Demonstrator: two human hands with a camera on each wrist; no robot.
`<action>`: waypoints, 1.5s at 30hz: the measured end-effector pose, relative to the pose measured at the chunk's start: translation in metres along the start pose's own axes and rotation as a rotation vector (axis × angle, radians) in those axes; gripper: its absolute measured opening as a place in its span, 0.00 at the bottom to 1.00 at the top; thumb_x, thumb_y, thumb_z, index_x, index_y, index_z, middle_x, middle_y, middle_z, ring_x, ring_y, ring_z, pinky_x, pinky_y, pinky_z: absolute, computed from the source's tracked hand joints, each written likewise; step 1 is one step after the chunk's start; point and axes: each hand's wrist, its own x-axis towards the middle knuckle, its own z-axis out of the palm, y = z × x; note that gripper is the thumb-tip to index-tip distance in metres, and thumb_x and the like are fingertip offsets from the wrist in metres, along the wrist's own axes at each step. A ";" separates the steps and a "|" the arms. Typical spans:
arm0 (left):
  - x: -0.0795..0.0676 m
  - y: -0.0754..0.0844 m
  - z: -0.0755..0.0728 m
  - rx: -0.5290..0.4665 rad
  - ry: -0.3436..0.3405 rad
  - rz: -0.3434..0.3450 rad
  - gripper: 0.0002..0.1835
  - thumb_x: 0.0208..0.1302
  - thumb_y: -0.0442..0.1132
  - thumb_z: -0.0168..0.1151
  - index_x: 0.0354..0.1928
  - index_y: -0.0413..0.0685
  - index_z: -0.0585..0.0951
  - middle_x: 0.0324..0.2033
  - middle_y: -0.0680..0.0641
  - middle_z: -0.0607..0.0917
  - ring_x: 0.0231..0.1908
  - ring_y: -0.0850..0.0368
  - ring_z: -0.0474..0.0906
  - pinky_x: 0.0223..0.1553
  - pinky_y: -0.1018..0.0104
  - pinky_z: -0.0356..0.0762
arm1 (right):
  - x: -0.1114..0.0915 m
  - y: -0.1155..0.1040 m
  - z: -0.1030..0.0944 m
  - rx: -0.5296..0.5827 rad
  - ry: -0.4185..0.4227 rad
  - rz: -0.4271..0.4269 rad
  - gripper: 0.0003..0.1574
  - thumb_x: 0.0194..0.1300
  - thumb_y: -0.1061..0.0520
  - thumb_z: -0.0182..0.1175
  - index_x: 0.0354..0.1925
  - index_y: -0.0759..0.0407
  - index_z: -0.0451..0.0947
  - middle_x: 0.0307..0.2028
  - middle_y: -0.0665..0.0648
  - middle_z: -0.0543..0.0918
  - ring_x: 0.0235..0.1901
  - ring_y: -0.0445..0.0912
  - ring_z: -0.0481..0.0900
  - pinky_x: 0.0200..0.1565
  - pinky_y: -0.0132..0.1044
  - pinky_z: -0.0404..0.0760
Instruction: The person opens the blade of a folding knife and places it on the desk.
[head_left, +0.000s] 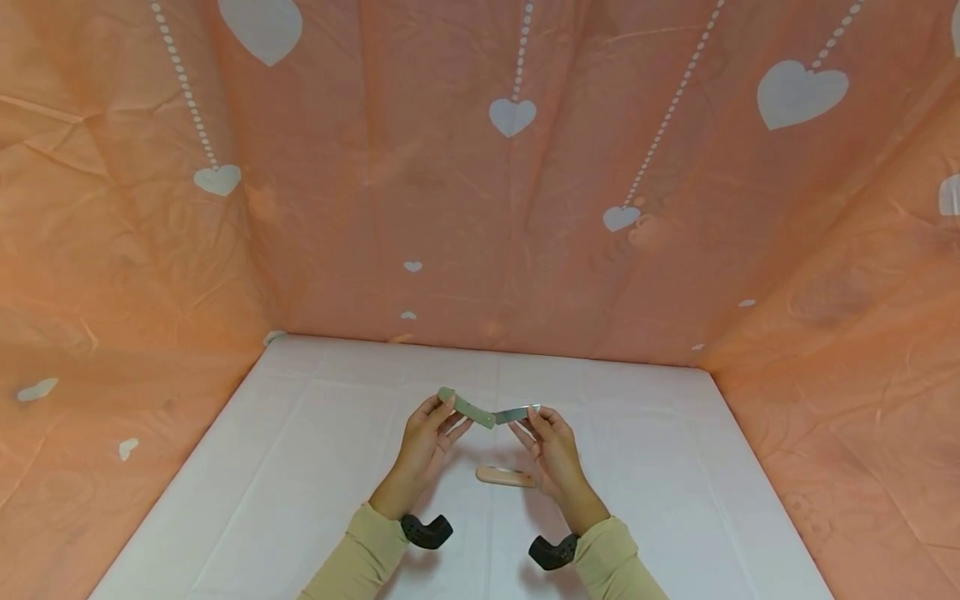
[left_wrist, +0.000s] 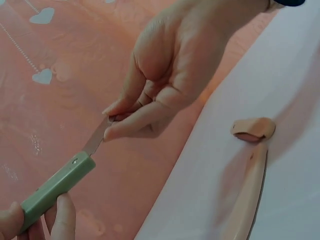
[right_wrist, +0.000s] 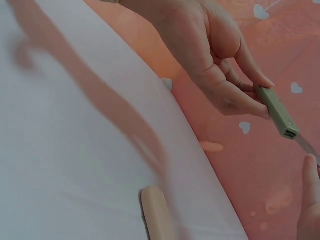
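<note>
A knife with a green handle and a metal blade is held up above the table between both hands. My left hand grips the handle, with fingers and thumb around its outer end. The right hand pinches the blade between thumb and fingertips. In the left wrist view, the blade comes out of the handle's end and runs into the right hand's fingertips. Below the hands, a beige handle-shaped piece lies on the table; a short end part sits at its tip.
A white cloth covers the table. Orange sheets with white hearts rise at the back and both sides. Black curved wrist devices hang from each forearm, inward over the table.
</note>
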 end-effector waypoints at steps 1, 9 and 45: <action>0.000 -0.001 0.001 -0.015 0.008 -0.001 0.05 0.68 0.32 0.51 0.43 0.41 0.71 0.36 0.48 0.77 0.41 0.52 0.77 0.52 0.50 0.74 | 0.000 0.000 0.000 0.007 0.004 0.000 0.03 0.70 0.67 0.45 0.38 0.64 0.67 0.35 0.55 0.76 0.39 0.44 0.80 0.51 0.44 0.77; 0.000 -0.004 0.006 -0.103 0.060 -0.015 0.03 0.69 0.31 0.50 0.42 0.41 0.70 0.37 0.46 0.75 0.42 0.51 0.76 0.53 0.51 0.74 | 0.000 0.005 0.001 0.098 0.071 0.005 0.01 0.69 0.67 0.47 0.40 0.64 0.65 0.37 0.58 0.75 0.40 0.45 0.80 0.52 0.42 0.77; 0.000 -0.021 0.021 -0.159 0.211 0.007 0.13 0.69 0.35 0.51 0.51 0.39 0.64 0.43 0.45 0.70 0.44 0.54 0.73 0.57 0.60 0.70 | 0.001 0.007 0.001 0.264 0.133 0.059 0.06 0.69 0.66 0.48 0.44 0.68 0.65 0.39 0.60 0.73 0.41 0.45 0.77 0.57 0.37 0.72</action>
